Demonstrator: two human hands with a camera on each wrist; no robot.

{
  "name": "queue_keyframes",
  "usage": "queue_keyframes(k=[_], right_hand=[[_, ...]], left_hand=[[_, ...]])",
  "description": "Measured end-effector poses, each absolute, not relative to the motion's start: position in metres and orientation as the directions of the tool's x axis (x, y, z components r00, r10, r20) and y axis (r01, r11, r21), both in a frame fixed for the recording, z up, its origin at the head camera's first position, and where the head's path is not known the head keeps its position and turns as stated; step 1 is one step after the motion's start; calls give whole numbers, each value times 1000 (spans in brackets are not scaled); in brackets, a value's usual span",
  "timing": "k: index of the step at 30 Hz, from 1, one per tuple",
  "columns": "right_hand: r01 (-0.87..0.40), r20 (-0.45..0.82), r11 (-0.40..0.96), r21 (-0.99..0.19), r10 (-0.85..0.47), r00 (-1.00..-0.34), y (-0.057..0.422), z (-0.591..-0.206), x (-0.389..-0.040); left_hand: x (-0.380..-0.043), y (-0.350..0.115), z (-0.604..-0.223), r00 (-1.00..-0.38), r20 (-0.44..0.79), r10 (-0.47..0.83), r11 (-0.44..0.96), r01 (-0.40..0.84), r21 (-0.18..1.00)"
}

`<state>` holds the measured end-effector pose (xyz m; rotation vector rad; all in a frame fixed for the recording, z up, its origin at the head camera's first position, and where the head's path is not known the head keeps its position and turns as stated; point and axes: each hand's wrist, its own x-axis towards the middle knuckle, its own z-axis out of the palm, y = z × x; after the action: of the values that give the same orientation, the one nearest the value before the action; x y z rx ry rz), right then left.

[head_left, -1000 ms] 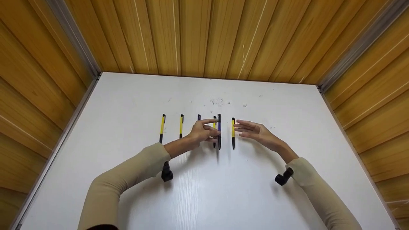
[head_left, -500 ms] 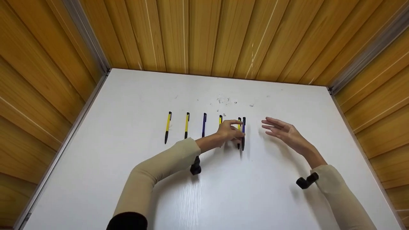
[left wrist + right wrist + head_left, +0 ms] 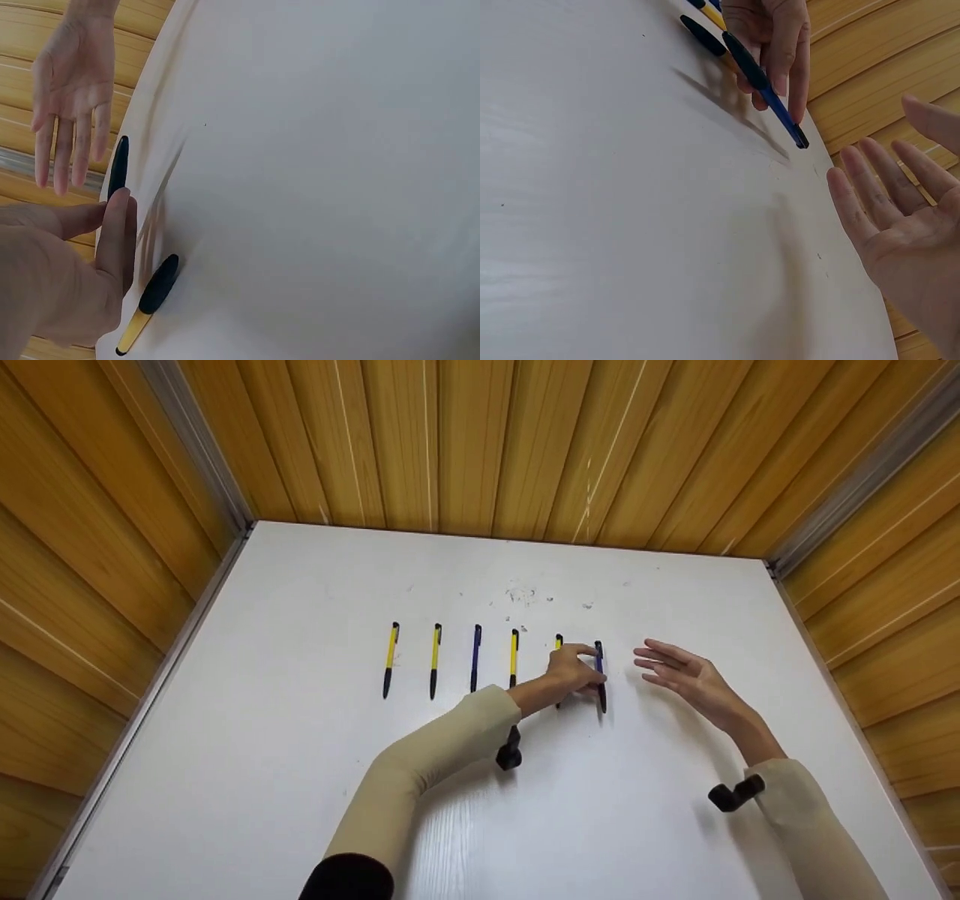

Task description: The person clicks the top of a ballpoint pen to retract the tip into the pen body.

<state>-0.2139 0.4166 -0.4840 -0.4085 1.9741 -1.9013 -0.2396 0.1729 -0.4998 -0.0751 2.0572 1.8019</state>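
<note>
My left hand (image 3: 571, 669) pinches a blue pen (image 3: 780, 112) with a black grip between thumb and fingers. In the right wrist view the pen hangs just above the table, its shadow apart from it. Right beside that hand, on its left, lies a yellow pen (image 3: 136, 331) with a black grip, partly hidden by the hand in the head view. My right hand (image 3: 686, 671) hovers to the right of the blue pen, fingers straight, palm facing it and holding nothing.
Farther left on the white table (image 3: 262, 735) a row continues with a yellow pen (image 3: 514, 649), another blue pen (image 3: 476, 652) and two more yellow pens (image 3: 435, 656). Wood-look panels (image 3: 465, 450) wall the back and sides. Black wrist cameras hang below both sleeves.
My left hand has carried the blue pen rightward, past the last two yellow pens, and lowered it to the row's right end. My right hand has shifted right, staying open.
</note>
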Motion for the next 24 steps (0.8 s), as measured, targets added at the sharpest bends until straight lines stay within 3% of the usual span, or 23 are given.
queue_keyframes(k=[4,12,19,24], right_hand=[[50,-64,42,-998,-452,-890,416,-487,-211],[42,-46,18,-999,-449,-892,414,-490,-205],[55,-49,0,-998,-448,-893,412,-493,-203],[78,-81,26,-997,-455,-887,408,-496,-205]], left_hand=[[-239,181,-502,-925,-332,184,288,-272,918],[-237,187,-502,-963,-203,178,518,-84,851],[-237,184,-502,-949,-261,176,478,-149,866],[-239,157,-489,-924,-311,224,312,-235,921]])
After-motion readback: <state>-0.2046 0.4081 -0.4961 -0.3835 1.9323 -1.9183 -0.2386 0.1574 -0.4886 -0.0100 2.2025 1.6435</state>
